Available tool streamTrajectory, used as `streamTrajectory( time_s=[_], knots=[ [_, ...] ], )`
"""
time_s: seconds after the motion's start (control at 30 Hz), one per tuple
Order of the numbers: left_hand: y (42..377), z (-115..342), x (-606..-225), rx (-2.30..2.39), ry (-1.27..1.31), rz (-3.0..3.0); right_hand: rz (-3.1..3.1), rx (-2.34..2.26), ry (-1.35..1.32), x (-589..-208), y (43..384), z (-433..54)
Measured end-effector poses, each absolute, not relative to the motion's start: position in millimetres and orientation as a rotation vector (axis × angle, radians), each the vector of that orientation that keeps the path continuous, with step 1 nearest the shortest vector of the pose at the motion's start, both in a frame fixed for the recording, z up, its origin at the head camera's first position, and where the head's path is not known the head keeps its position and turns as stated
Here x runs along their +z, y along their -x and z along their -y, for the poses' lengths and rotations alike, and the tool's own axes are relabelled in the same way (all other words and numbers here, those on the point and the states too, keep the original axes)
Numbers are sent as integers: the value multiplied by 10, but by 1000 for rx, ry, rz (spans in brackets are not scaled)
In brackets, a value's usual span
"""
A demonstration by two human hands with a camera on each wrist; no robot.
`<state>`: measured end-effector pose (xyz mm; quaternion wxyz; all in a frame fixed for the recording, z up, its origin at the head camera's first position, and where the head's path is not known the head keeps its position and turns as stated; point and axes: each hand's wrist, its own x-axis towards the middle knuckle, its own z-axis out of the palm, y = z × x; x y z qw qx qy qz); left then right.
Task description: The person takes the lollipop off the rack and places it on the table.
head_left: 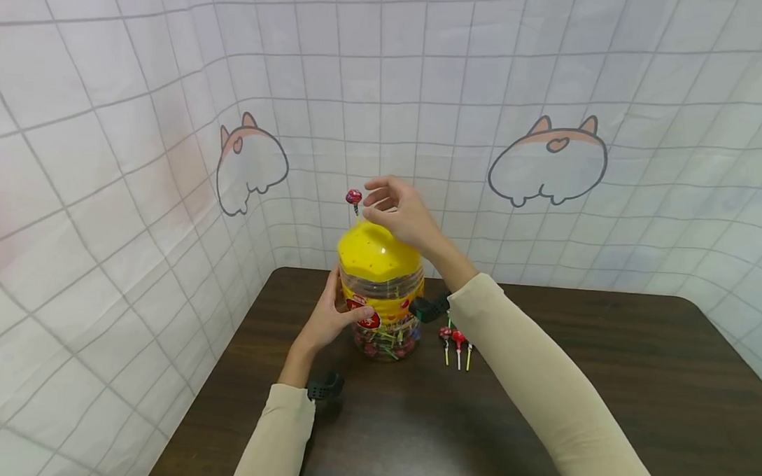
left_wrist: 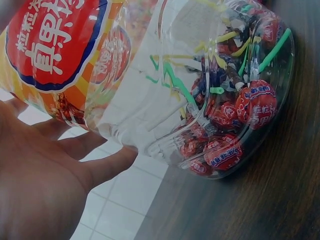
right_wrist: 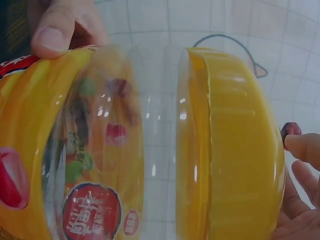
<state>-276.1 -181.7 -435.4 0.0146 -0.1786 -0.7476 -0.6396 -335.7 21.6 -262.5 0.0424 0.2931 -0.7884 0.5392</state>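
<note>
A large clear plastic jar (head_left: 386,350) with a yellow domed lid (head_left: 375,255) stands on the table. Wrapped lollipops with coloured sticks show through its lower wall. My left hand (head_left: 328,320) holds the jar's left side, thumb across the red and yellow label (left_wrist: 55,45) and fingers round the far side. One dark red lollipop (head_left: 354,196) stands upright at the top of the lid, yellow stick down. Just right of it is my right hand (head_left: 401,214), fingers loosely bent and apart, fingertips close beside the candy. In the right wrist view, that lollipop (right_wrist: 291,131) shows past the lid, by a fingertip.
Several lollipops (head_left: 458,337) lie in a row on the dark wooden table (head_left: 571,399), right of the jar and beside my right forearm. A white grid-patterned cloth (head_left: 424,71) with cartoon animal prints hangs behind the table and along its left side.
</note>
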Motion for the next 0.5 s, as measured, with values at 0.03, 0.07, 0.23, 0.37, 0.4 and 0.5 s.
streamTrajectory(
  time_s=[0.03,0.07,0.23,0.37,0.4,0.5],
  knots=[
    [2760,1824,-4358,-1989,547,2333,2416,1655,-895,-2620,3360,-195],
    [2759,1829,-4362,-1986,541,2337,2420,1659,-891,-2617,3364,-175],
    [2753,1837,-4381,-1980,550,2341,2446,1646,-864,-2610,3376,-93],
    [2741,1838,-4380,-1967,552,2348,2476,1597,-851,-2603,3384,-44],
    [2741,1837,-4377,-1969,550,2347,2482,1586,-848,-2600,3385,-35],
    [2743,1833,-4364,-1965,560,2348,2489,1560,-835,-2593,3387,-16]
  ],
)
